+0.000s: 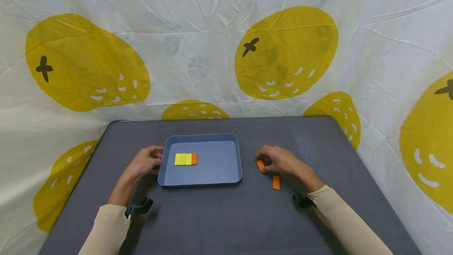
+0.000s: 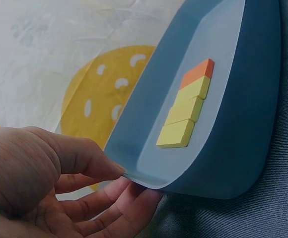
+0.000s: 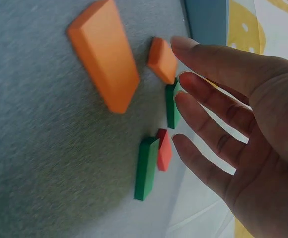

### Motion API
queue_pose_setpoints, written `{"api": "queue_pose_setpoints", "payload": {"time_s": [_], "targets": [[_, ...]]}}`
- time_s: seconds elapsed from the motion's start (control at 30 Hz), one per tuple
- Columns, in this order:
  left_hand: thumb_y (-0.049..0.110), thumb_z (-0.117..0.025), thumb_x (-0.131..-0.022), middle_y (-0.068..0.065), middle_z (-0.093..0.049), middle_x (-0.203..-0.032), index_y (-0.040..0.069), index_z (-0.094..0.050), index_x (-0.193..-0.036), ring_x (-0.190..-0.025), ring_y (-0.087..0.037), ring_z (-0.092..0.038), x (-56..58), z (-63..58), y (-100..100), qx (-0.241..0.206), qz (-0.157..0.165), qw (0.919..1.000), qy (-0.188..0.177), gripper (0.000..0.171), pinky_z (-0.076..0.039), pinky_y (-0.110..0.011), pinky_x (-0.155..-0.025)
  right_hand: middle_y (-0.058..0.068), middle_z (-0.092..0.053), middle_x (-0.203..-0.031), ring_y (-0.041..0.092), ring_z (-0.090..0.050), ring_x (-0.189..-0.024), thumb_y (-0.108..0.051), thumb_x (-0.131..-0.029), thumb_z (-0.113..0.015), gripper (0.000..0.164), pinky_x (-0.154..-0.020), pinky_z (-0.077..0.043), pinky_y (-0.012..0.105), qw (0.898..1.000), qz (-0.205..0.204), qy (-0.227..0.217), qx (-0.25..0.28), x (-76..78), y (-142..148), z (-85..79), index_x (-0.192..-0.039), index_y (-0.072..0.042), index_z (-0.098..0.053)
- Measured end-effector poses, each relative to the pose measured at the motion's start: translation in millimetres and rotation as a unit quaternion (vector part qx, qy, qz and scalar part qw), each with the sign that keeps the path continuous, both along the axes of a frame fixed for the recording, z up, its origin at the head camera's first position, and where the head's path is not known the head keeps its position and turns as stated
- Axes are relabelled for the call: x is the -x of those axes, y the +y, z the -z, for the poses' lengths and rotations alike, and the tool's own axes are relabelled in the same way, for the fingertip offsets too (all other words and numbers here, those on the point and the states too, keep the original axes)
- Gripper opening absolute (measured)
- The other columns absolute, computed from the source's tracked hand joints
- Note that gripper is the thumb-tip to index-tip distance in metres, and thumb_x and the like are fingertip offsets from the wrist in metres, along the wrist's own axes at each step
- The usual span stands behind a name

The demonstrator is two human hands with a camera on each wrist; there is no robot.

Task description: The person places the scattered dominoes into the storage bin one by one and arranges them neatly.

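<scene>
R hand [image 1: 281,161] part-hides orange blk [image 1: 260,165] (head), tray [image 2: 253,124] cut off (L wrist).

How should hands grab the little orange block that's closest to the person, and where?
I'd pinch the orange block by its two long edges, around the middle, coming down from above. It seems to lie flat, it's narrow between those edges, and nothing touches them.

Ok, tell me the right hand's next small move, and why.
Probably close the right hand on the farther loose orange block: the fingers look open, not visibly gripping, while the left hand holds the tray, where another orange piece lies beside yellow pieces.
</scene>
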State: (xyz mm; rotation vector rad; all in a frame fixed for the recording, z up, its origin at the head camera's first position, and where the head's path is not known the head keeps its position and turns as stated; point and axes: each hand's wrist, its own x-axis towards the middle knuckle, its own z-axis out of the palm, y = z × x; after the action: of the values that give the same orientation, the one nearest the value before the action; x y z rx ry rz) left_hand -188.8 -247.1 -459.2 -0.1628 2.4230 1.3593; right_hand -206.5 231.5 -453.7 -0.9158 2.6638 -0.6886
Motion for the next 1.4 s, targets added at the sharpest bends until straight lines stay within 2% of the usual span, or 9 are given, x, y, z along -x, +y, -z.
{"api": "queue_pose_setpoints", "payload": {"time_s": [0.3, 0.7, 1.0, 1.4], "targets": [[-0.001, -0.055, -0.098, -0.032, -0.051, -0.126, -0.008, -0.04, -0.149, -0.102, -0.038, -0.063, -0.2, -2.4, -0.9, -0.005, 0.005, 1.0, 0.0, 0.053, -0.061, -0.048, -0.074, 0.003, -0.065, -0.107, 0.023, -0.065, -0.092, -0.015, -0.078, -0.088, 0.04, -0.074, -0.052, 0.033, 0.999, -0.008, 0.027, -0.019, -1.2, 7.2, 5.9, -0.114, -0.01, -0.072], [0.001, -0.054, -0.099, -0.029, -0.052, -0.128, -0.005, -0.042, -0.149, -0.103, -0.036, -0.063, 0.4, 0.8, 0.0, 0.008, -0.001, 1.0, -0.001, 0.051, -0.061, -0.046, -0.075, 0.003, -0.064, -0.109, 0.022, -0.067, -0.093, -0.011, -0.078, -0.088, 0.039, -0.075, -0.055, 0.035, 0.998, -0.024, 0.045, -0.028, -2.6, 4.3, 7.8, -0.114, -0.008, -0.073], [0.0, -0.053, -0.099, -0.03, -0.051, -0.128, -0.006, -0.042, -0.148, -0.102, -0.037, -0.063, 0.5, 1.4, -0.5, 0.007, 0.0, 1.0, 0.003, 0.051, -0.061, -0.046, -0.074, 0.004, -0.063, -0.107, 0.018, -0.066, -0.093, -0.016, -0.078, -0.088, 0.039, -0.074, -0.055, 0.036, 0.996, -0.018, 0.066, -0.059, -4.2, 2.1, 6.3, -0.114, -0.009, -0.074], [0.0, -0.054, -0.098, -0.03, -0.051, -0.127, -0.006, -0.043, -0.148, -0.101, -0.037, -0.063, 0.3, 4.4, -1.2, 0.007, -0.004, 0.9999, 0.007, 0.051, -0.061, -0.047, -0.075, 0.003, -0.061, -0.102, 0.018, -0.063, -0.091, -0.023, -0.079, -0.087, 0.041, -0.072, -0.054, 0.035, 0.995, -0.016, 0.077, -0.068, -5.0, 1.5, 11.7, -0.115, -0.009, -0.075]]}}
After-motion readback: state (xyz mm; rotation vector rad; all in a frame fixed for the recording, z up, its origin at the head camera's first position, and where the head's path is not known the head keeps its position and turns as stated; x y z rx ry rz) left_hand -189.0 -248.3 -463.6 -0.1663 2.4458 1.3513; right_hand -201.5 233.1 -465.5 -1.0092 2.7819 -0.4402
